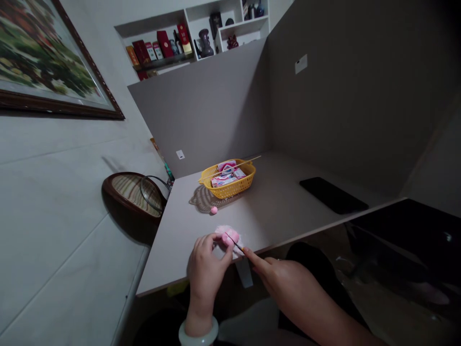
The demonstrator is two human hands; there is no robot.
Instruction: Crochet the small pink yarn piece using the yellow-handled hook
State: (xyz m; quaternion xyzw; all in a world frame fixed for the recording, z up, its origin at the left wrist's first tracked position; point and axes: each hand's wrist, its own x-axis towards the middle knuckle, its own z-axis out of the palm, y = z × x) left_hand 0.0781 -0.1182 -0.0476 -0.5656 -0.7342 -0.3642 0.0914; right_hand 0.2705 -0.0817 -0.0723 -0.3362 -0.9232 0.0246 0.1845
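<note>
My left hand [206, 265] is closed around a small pink fluffy piece [228, 235] at the near edge of the grey desk [273, 206]. A pale bangle sits on that wrist. My right hand [273, 274] pinches a thin dark needle-like tool [234, 241] whose tip pokes into the pink piece. A small pink ball [213, 210] lies on the desk a little farther away, beside a flat grey woven mat [203, 199].
A yellow basket [230, 188] with small packets and a thin wooden stick across it stands mid-desk. A black phone [333, 194] lies to the right. Grey partition walls enclose the desk. A brown round stool [131, 194] stands left; shelves with boxes and vases hang above.
</note>
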